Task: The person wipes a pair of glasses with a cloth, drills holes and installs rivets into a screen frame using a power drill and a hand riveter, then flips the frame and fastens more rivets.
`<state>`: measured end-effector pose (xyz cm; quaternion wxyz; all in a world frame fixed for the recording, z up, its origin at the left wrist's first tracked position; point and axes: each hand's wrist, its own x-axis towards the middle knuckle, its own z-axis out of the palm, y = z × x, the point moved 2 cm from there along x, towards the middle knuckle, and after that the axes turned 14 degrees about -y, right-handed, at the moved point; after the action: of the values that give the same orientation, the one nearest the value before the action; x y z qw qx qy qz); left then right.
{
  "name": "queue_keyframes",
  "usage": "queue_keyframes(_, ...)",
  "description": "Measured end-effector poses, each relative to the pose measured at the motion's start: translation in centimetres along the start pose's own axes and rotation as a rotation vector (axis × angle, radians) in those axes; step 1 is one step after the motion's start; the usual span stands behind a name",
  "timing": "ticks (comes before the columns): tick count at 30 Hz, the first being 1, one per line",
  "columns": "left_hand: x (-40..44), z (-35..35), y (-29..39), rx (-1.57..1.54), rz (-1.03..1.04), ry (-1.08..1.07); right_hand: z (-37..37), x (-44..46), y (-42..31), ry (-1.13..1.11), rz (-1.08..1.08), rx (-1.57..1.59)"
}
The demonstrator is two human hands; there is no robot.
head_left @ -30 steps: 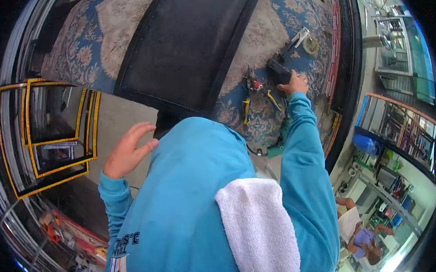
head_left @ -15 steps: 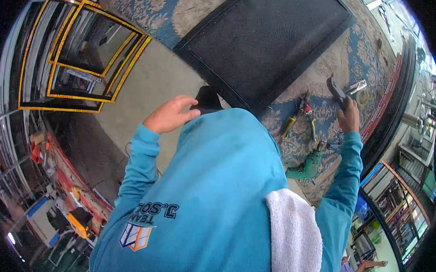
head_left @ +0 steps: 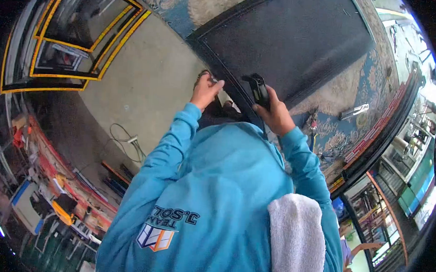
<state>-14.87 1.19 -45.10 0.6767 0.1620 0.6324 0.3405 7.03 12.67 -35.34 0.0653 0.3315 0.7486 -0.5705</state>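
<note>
Gripping hooked black plastic-looking tool (head_left: pixel 259 91) in right hand (head_left: pixel 278 116), probably for control, by black mesh panel (head_left: pixel 291 46) at carpeted counter's (head_left: pixel 324 90) near edge; left hand (head_left: pixel 205 92): can't tell.

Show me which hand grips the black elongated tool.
The bare right hand, closed around the black elongated tool; the bare left hand is apart from it.

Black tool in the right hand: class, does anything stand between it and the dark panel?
Nothing visible does. The right hand holds the black tool, which appears over the dark panel near its closest edge. The left hand is off to the left, not between them.
</note>
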Motion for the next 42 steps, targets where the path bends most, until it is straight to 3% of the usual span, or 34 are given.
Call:
queue_keyframes(1, 1.5, -0.3, -1.0, -0.024, -0.008, -0.004, 0.3, 1.1, -0.5, -0.018, 0.015, -0.01)
queue_keyframes(3, 3.7, -0.5, -1.8, 0.08, 0.18, 0.099, 0.8, 3.0, -0.6, -0.046, 0.251, -0.078)
queue_keyframes(4, 4.0, -0.2, -1.9, 0.057, 0.173, 0.097, 0.9, 3.7, -0.6, -0.061, 0.264, -0.091)
queue_keyframes(6, 3.4, 0.1, -0.8, 0.236, 0.179, 0.31, 1.4, 4.9, -0.4, -0.047, 0.234, -0.071)
queue_keyframes(8, 2.2, 0.1, 1.3, 0.232, 0.102, 0.287, 1.7, 5.6, -0.2, -0.069, 0.271, -0.059)
queue_keyframes(10, 1.8, 0.1, 1.8, 0.018, 0.15, 0.173, 2.0, 5.9, -0.1, -0.085, 0.308, -0.038)
queue_keyframes(21, 3.0, -0.8, 0.5, 0.101, 0.085, 0.144, 2.1, 5.8, -0.2, -0.071, 0.317, -0.038)
queue_keyframes(36, 2.5, 0.3, 1.9, 0.088, 0.134, 0.183, 2.3, 7.5, -2.1, -0.061, 0.35, -0.293)
queue_keyframes(38, 2.3, 1.8, 2.9, 0.261, 0.079, 0.235, 2.3, 8.0, -2.3, -0.074, 0.389, -0.312)
queue_keyframes(42, 2.5, 3.1, 4.2, 0.225, -0.005, 0.307, 2.1, 7.8, -2.0, -0.097, 0.401, -0.3)
